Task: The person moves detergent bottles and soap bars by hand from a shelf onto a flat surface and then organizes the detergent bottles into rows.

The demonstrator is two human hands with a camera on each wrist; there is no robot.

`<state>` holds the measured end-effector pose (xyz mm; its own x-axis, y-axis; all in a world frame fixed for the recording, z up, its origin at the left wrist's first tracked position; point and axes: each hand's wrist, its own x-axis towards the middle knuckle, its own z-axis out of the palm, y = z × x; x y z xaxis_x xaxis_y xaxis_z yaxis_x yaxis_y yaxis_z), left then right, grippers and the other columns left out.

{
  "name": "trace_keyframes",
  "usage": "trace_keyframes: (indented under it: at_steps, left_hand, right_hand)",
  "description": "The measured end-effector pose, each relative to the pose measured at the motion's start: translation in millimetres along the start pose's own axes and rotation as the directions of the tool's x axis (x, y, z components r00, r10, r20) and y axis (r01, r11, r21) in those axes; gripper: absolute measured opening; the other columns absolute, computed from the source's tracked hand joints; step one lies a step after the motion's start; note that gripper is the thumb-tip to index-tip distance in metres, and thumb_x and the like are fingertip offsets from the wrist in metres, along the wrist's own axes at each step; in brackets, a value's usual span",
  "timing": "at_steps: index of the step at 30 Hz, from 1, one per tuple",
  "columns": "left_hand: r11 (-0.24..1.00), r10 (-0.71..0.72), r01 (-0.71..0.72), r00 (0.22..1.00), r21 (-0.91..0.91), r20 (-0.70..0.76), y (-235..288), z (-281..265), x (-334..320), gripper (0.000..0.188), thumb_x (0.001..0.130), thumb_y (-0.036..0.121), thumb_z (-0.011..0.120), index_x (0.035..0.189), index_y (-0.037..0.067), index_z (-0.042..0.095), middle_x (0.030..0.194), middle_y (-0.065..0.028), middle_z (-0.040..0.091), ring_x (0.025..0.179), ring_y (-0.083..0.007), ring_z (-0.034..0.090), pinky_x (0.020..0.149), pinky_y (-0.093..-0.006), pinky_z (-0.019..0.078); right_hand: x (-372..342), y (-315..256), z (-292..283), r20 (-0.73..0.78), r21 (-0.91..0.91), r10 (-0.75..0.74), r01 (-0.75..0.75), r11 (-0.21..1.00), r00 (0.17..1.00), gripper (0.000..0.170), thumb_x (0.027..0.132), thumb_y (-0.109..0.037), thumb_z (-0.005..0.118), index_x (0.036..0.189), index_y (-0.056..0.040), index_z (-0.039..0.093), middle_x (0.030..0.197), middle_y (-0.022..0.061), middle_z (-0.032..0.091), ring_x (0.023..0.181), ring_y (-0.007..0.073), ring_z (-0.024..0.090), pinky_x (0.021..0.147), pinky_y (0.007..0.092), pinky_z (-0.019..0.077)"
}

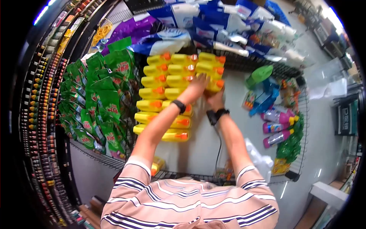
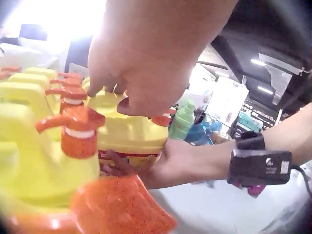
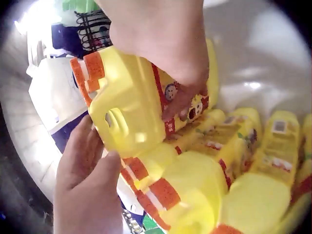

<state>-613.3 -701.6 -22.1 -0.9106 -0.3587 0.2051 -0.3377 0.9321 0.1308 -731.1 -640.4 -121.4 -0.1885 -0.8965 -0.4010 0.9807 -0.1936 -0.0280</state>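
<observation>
A yellow jug with an orange cap [image 1: 214,86] stands at the right end of closely set rows of matching jugs [image 1: 152,82]. My left hand [image 1: 196,89] is at its upper part; in the right wrist view, that hand's fingers and thumb [image 3: 112,163] are bent at the edge of the jug's handle. Lower down, my right hand [image 1: 215,100] holds the jug's labelled side, fingers spread over the label in the left wrist view. This jug [image 3: 126,97] leans against neighbouring jugs in the right wrist view. Part of it is hidden behind my hands.
Green bags [image 1: 101,99] fill a wire rack at left. Blue and white packs [image 1: 217,23] and a purple pack [image 1: 131,28] lie beyond the jugs. At right are a green bottle [image 1: 259,76], purple bottles [image 1: 278,128] and wire mesh edging. A cable [image 1: 220,147] trails from my right wrist.
</observation>
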Motion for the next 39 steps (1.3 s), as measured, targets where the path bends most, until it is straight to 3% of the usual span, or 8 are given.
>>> trace_keyframes:
  at_steps: [6, 8, 12, 18, 20, 24, 29, 39]
  left_hand:
    - [0.992, -0.037, 0.035, 0.999, -0.117, -0.011, -6, -38, -9, 0.053, 0.072, -0.002, 0.051, 0.124, -0.005, 0.039, 0.123, -0.026, 0.046, 0.115, -0.0367, 0.044, 0.095, -0.0375, 0.0398]
    - [0.986, -0.06, 0.057, 0.998, -0.158, -0.015, 13, -60, -45, 0.051, 0.073, -0.003, 0.05, 0.123, -0.005, 0.04, 0.12, -0.0245, 0.048, 0.112, -0.0364, 0.046, 0.094, -0.0379, 0.0401]
    - [0.883, -0.204, 0.244, 0.969, -0.4, 0.138, 52, -116, -156, 0.044, 0.08, 0.004, 0.052, 0.123, 0.001, 0.043, 0.116, -0.0199, 0.051, 0.108, -0.0345, 0.048, 0.091, -0.038, 0.0412]
    - [0.745, -0.584, 0.627, 0.778, -0.228, 0.23, 61, -118, -355, 0.042, 0.078, 0.028, 0.063, 0.11, 0.002, 0.054, 0.104, -0.0167, 0.058, 0.102, -0.0323, 0.051, 0.086, -0.0393, 0.0423]
    - [0.663, -0.712, 0.735, 0.559, 0.144, 0.426, 65, -113, -401, 0.037, 0.077, 0.033, 0.064, 0.095, 0.001, 0.059, 0.097, -0.0162, 0.059, 0.099, -0.0316, 0.052, 0.082, -0.0405, 0.0433]
    - [0.636, -0.693, 0.731, 0.682, -0.248, 0.232, 73, -102, -438, 0.029, 0.077, 0.031, 0.064, 0.077, 0.003, 0.061, 0.08, -0.0139, 0.058, 0.081, -0.0319, 0.055, 0.073, -0.0399, 0.0445]
    - [0.871, -0.469, 0.464, 0.883, -0.159, 0.008, 91, -109, -432, 0.03, 0.075, 0.027, 0.064, 0.057, 0.005, 0.055, 0.061, -0.0085, 0.05, 0.065, -0.0272, 0.049, 0.061, -0.0377, 0.0407]
    - [0.816, -0.576, 0.576, 0.817, 0.04, -0.023, 96, -73, -381, 0.045, 0.079, 0.038, 0.053, 0.05, 0.005, 0.062, 0.049, -0.0155, 0.055, 0.049, -0.0306, 0.057, 0.049, -0.0403, 0.0452]
  right_hand:
    - [-7, -9, -18, 0.151, 0.052, 0.026, -0.034, 0.998, 0.988, 0.077, 0.083, -0.068, 0.023, 0.135, -0.0116, 0.031, 0.135, 0.0177, 0.035, 0.116, 0.0425, 0.04, 0.095, 0.0544, 0.0358]
    - [-58, 0, -6, -0.222, 0.047, 0.088, -0.079, 0.996, 0.971, 0.073, 0.088, -0.059, 0.03, 0.141, -0.0154, 0.008, 0.138, 0.0206, 0.03, 0.122, 0.0413, 0.036, 0.1, 0.052, 0.033]
    - [-128, 27, -70, -0.299, 0.098, 0.12, -0.095, 0.991, 0.947, 0.067, 0.092, -0.042, 0.039, 0.142, -0.0179, 0.002, 0.137, 0.0227, 0.03, 0.122, 0.0404, 0.038, 0.1, 0.0484, 0.0354]
    - [-215, 77, -120, -0.375, 0.094, 0.26, -0.242, 0.966, 0.89, 0.056, 0.092, -0.036, 0.037, 0.139, -0.0145, 0.015, 0.132, 0.0182, 0.04, 0.117, 0.0329, 0.045, 0.096, 0.0434, 0.0388]
    - [-219, 99, -144, -0.451, 0.039, 0.413, -0.444, 0.895, 0.792, 0.052, 0.092, -0.035, 0.037, 0.137, -0.0121, 0.022, 0.129, 0.0182, 0.043, 0.114, 0.033, 0.047, 0.094, 0.0422, 0.04]
    - [-237, 162, -136, -0.526, -0.278, 0.514, -0.708, 0.649, 0.678, 0.047, 0.092, -0.035, 0.037, 0.13, -0.0084, 0.032, 0.127, 0.0171, 0.046, 0.111, 0.0316, 0.05, 0.092, 0.0408, 0.0412]
    - [-262, 234, -112, -0.583, -0.537, 0.664, -0.835, 0.118, 0.469, 0.059, 0.089, -0.042, 0.042, 0.133, -0.0057, 0.027, 0.132, 0.02, 0.039, 0.113, 0.0348, 0.047, 0.09, 0.0462, 0.0432]
    - [-263, 235, -70, -0.573, -0.456, 0.709, -0.879, 0.14, 0.41, 0.061, 0.088, -0.047, 0.041, 0.129, -0.0025, 0.031, 0.126, 0.0237, 0.04, 0.111, 0.0378, 0.047, 0.094, 0.0497, 0.0398]
